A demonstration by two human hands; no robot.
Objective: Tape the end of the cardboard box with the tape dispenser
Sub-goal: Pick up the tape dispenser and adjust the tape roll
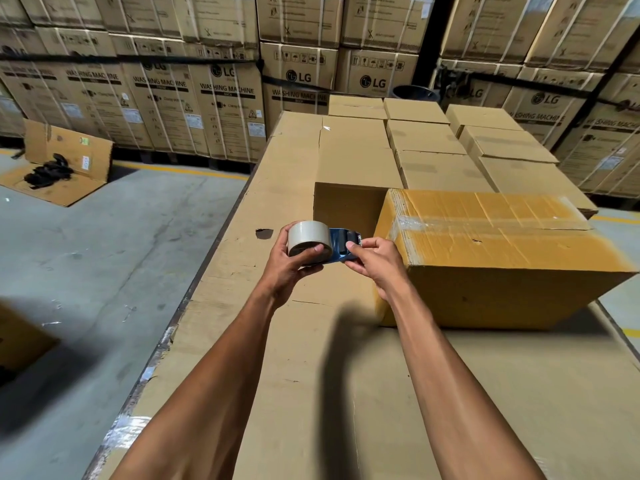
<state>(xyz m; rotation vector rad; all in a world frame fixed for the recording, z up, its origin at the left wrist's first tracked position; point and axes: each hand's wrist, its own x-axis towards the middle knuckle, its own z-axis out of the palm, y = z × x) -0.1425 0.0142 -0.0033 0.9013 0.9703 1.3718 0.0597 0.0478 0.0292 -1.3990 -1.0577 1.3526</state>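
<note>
- Head view: the left hand [291, 268] wraps around the tape roll of the tape dispenser [322, 244], thumb over the near face and fingers curled behind, so the tool is carried off the surface in front of the person.
- The right hand [375, 263] pinches at the dispenser's blue metal front with thumb and forefinger; it looks as though it is finding or pulling the loose end of the tape, though the tape end itself is too small to make out.
- Holding the roll with one hand and the tongue with the other is probably meant to free a starting length before pressing it to the box.
- The cardboard box [491, 258] lies just right of the hands, its left end turned toward the dispenser and close to it but not touching. Clear tape already runs along its top seam and wraps over that left edge.
- The box rests on a long counter [311, 393] covered in flat cardboard sheets, with a small torn hole [264, 233] near the left hand.
- Closed plain cartons [429, 140] sit in rows at the far end.
- Around it: a grey concrete floor [104, 244] with yellow lines, an opened flattened carton [65, 164] holding something black at far left, and stacked washing machine boxes [194, 105] along the far wall.
</note>
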